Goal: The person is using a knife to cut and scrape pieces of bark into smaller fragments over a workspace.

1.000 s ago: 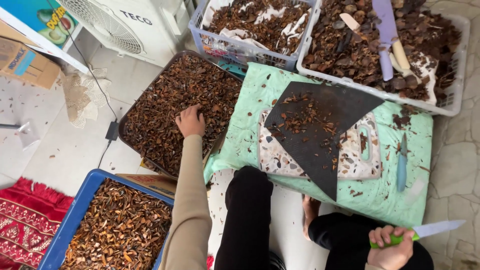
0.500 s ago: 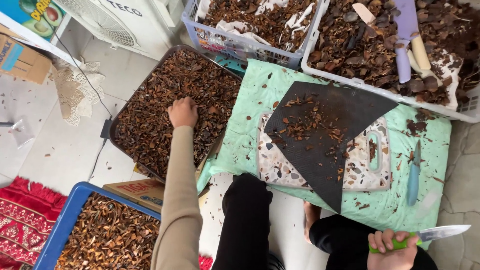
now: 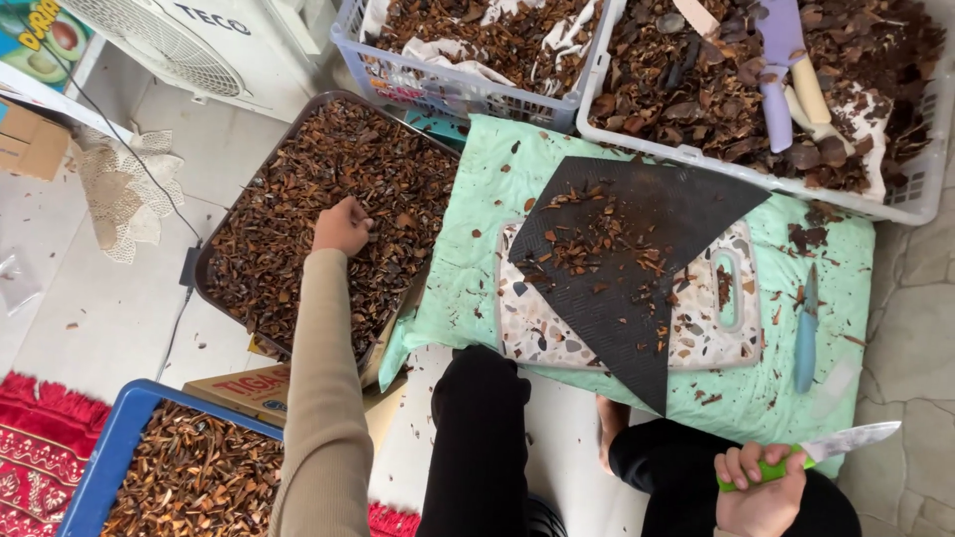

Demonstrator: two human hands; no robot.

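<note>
My left hand [image 3: 342,225] reaches out in a beige sleeve and rests closed on the brown dried pieces in a dark metal tray [image 3: 212,244] on the floor; whether it holds any pieces is hidden. My right hand [image 3: 758,485] sits low by my knee, gripping a green-handled knife [image 3: 834,446] with its blade pointing right. In front of me a black triangular mat [image 3: 637,259] strewn with brown bits lies over a speckled cutting board [image 3: 726,328] on a mint-green cloth [image 3: 477,239].
A blue knife [image 3: 806,328] lies on the cloth at right. Two white baskets [image 3: 468,94] [image 3: 756,174] of brown husks stand behind. A blue crate [image 3: 114,447] of dried pieces is at lower left, a fan [image 3: 164,40] and a cardboard box [image 3: 30,144] at upper left.
My left hand has slid a little further across the tray's pieces. My right hand with the knife has stayed low by my knee.
</note>
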